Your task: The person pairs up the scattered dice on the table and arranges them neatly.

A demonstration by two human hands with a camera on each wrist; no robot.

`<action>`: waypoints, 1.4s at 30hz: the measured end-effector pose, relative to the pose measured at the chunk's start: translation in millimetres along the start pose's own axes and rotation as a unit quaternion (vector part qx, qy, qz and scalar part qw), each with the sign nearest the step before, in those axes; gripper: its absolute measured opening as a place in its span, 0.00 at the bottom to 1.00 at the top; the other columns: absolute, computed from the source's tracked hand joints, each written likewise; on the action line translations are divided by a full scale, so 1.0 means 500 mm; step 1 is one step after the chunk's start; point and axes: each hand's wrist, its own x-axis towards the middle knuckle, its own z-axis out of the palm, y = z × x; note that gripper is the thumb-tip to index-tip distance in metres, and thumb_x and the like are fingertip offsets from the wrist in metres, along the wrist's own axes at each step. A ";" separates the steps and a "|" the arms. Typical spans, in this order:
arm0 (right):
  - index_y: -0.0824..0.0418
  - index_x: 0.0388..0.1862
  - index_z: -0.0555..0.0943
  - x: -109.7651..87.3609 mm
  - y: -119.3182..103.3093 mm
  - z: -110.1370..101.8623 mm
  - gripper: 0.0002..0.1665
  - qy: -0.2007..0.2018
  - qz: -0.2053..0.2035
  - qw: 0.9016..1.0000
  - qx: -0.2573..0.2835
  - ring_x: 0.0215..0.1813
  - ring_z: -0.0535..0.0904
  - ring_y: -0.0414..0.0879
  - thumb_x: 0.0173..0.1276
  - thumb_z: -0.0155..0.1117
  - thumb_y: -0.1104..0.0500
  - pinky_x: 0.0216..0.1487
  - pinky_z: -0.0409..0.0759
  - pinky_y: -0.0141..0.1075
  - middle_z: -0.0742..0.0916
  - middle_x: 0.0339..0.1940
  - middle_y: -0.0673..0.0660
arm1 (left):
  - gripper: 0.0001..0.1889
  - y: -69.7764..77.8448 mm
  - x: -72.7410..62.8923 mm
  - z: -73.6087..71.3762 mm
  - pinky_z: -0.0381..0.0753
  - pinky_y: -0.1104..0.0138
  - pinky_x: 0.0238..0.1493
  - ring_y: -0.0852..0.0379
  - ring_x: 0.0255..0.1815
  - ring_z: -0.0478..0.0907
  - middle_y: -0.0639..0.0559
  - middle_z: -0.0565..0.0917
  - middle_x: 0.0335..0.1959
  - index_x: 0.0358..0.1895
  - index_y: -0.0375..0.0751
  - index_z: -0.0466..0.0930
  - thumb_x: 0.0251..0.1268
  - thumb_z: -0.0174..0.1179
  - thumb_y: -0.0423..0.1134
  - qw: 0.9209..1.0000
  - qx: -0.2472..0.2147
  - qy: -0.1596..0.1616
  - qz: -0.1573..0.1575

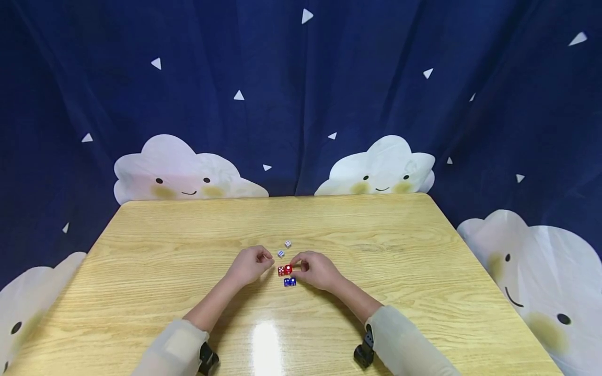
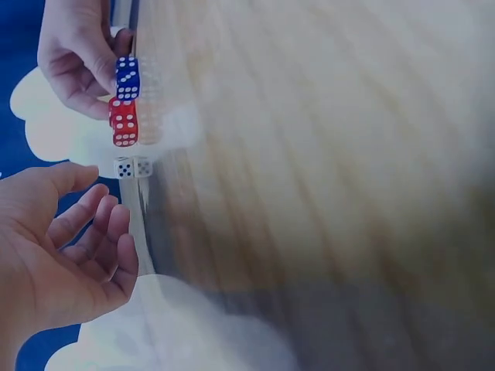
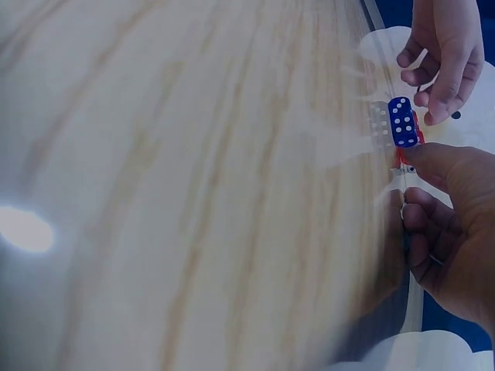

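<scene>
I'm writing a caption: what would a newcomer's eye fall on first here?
Probably the dark blue curtain, with its smiling white clouds, behind the wooden table. Next, the red dice near the table's middle, between the left hand and the right hand. Blue dice sit just this side of the red pair, white dice just beyond.

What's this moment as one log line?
left hand: empty, near white dice | right hand: at red dice, grip unclear | blue dice: side by side

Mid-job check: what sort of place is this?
Probably an indoor tabletop setup, perhaps a staged recording spot: a wood-grain table, a navy fabric backdrop printed with smiling clouds, and small dice near the table's middle.
</scene>
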 end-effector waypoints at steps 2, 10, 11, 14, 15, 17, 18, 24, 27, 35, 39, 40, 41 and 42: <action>0.56 0.40 0.83 -0.001 -0.001 -0.001 0.13 0.000 -0.003 1.000 0.003 0.23 0.68 0.35 0.56 0.70 0.54 0.24 0.66 0.27 0.77 0.21 0.46 | 0.06 0.003 0.006 0.000 0.70 0.70 0.25 0.61 0.23 0.71 0.52 0.80 0.26 0.35 0.39 0.81 0.58 0.61 0.37 1.000 0.005 0.009 -0.006; 0.56 0.40 0.83 0.000 0.002 -0.001 0.14 0.000 -0.004 1.000 -0.005 0.23 0.68 0.34 0.56 0.70 0.53 0.24 0.67 0.26 0.77 0.21 0.45 | 0.08 0.011 0.029 0.011 0.72 0.68 0.31 0.59 0.28 0.73 0.52 0.80 0.28 0.35 0.40 0.81 0.55 0.65 0.40 0.999 0.039 0.024 -0.002; 0.55 0.40 0.83 0.000 0.002 0.000 0.14 -0.001 -0.003 1.000 -0.004 0.23 0.68 0.34 0.56 0.70 0.53 0.25 0.67 0.26 0.77 0.21 0.45 | 0.09 0.011 0.033 0.013 0.72 0.68 0.32 0.59 0.28 0.73 0.52 0.80 0.28 0.35 0.40 0.81 0.54 0.65 0.40 0.999 0.042 0.024 -0.002; 0.55 0.40 0.83 0.000 0.002 0.000 0.13 -0.003 -0.002 1.000 0.000 0.23 0.68 0.34 0.56 0.70 0.53 0.25 0.67 0.27 0.77 0.22 0.45 | 0.10 0.014 0.041 0.016 0.72 0.68 0.31 0.59 0.28 0.72 0.52 0.79 0.28 0.35 0.40 0.81 0.53 0.66 0.42 0.998 0.051 0.025 -0.009; 0.55 0.40 0.83 0.000 0.002 -0.001 0.13 -0.004 -0.001 1.000 0.001 0.23 0.68 0.34 0.57 0.70 0.53 0.25 0.67 0.27 0.77 0.22 0.45 | 0.11 0.015 0.043 0.018 0.71 0.68 0.31 0.59 0.28 0.72 0.53 0.79 0.27 0.35 0.40 0.81 0.53 0.67 0.42 0.998 0.056 0.025 -0.010; 0.55 0.40 0.83 -0.001 0.001 0.000 0.13 -0.006 0.001 1.000 0.001 0.23 0.68 0.34 0.57 0.70 0.53 0.25 0.67 0.27 0.77 0.22 0.45 | 0.12 0.015 0.047 0.020 0.71 0.68 0.30 0.59 0.28 0.72 0.53 0.79 0.27 0.35 0.40 0.81 0.52 0.67 0.43 0.998 0.065 0.023 -0.016; 0.55 0.40 0.83 -0.001 0.001 0.000 0.13 -0.006 0.001 1.000 0.000 0.23 0.68 0.34 0.57 0.70 0.53 0.25 0.67 0.27 0.77 0.22 0.44 | 0.12 0.016 0.048 0.021 0.70 0.68 0.30 0.59 0.28 0.72 0.53 0.79 0.27 0.35 0.41 0.81 0.51 0.68 0.44 0.997 0.069 0.022 -0.017; 0.55 0.39 0.83 0.000 0.002 0.002 0.12 0.001 -0.001 1.000 -0.005 0.23 0.68 0.34 0.56 0.70 0.53 0.25 0.67 0.27 0.77 0.21 0.44 | 0.13 0.022 0.055 0.022 0.70 0.68 0.29 0.58 0.28 0.72 0.53 0.78 0.27 0.34 0.41 0.81 0.50 0.68 0.45 0.996 0.082 0.020 -0.025; 0.55 0.39 0.83 0.000 0.003 0.003 0.12 0.007 -0.006 1.000 -0.007 0.23 0.67 0.33 0.56 0.71 0.53 0.24 0.66 0.26 0.77 0.21 0.44 | 0.13 0.023 0.058 0.023 0.70 0.67 0.30 0.58 0.29 0.73 0.52 0.79 0.28 0.33 0.41 0.81 0.50 0.68 0.45 0.996 0.086 0.019 -0.028; 0.55 0.38 0.83 -0.002 0.002 0.002 0.12 0.008 -0.005 1.000 -0.003 0.23 0.67 0.33 0.56 0.71 0.53 0.24 0.66 0.26 0.76 0.21 0.44 | 0.09 0.019 0.061 0.025 0.71 0.67 0.31 0.59 0.28 0.73 0.54 0.79 0.26 0.30 0.42 0.81 0.50 0.67 0.43 0.995 0.093 0.018 -0.017; 0.55 0.38 0.83 -0.002 0.002 0.002 0.12 0.006 -0.006 1.000 -0.004 0.23 0.67 0.33 0.56 0.71 0.53 0.24 0.66 0.26 0.77 0.22 0.44 | 0.08 0.018 0.060 0.025 0.71 0.68 0.30 0.59 0.28 0.73 0.54 0.79 0.26 0.30 0.43 0.81 0.51 0.66 0.43 0.996 0.089 0.014 -0.013; 0.55 0.38 0.83 -0.001 0.002 0.001 0.12 0.005 -0.005 1.000 -0.005 0.23 0.67 0.33 0.56 0.71 0.53 0.24 0.66 0.25 0.77 0.22 0.45 | 0.08 0.017 0.059 0.025 0.71 0.68 0.31 0.59 0.29 0.73 0.54 0.79 0.26 0.30 0.43 0.81 0.52 0.66 0.43 0.996 0.089 0.013 -0.013; 0.55 0.38 0.83 -0.001 0.003 0.001 0.12 0.004 -0.007 1.000 -0.005 0.23 0.67 0.33 0.56 0.71 0.53 0.24 0.66 0.26 0.77 0.22 0.45 | 0.08 0.017 0.058 0.025 0.71 0.68 0.31 0.59 0.29 0.73 0.54 0.79 0.27 0.31 0.43 0.82 0.52 0.66 0.43 0.996 0.088 0.012 -0.012; 0.55 0.38 0.83 -0.001 0.003 0.001 0.12 0.003 -0.006 1.000 -0.004 0.23 0.67 0.33 0.56 0.71 0.53 0.24 0.66 0.26 0.77 0.22 0.45 | 0.08 0.017 0.057 0.024 0.71 0.68 0.32 0.59 0.29 0.73 0.54 0.79 0.27 0.31 0.43 0.82 0.52 0.66 0.43 0.996 0.088 0.011 -0.011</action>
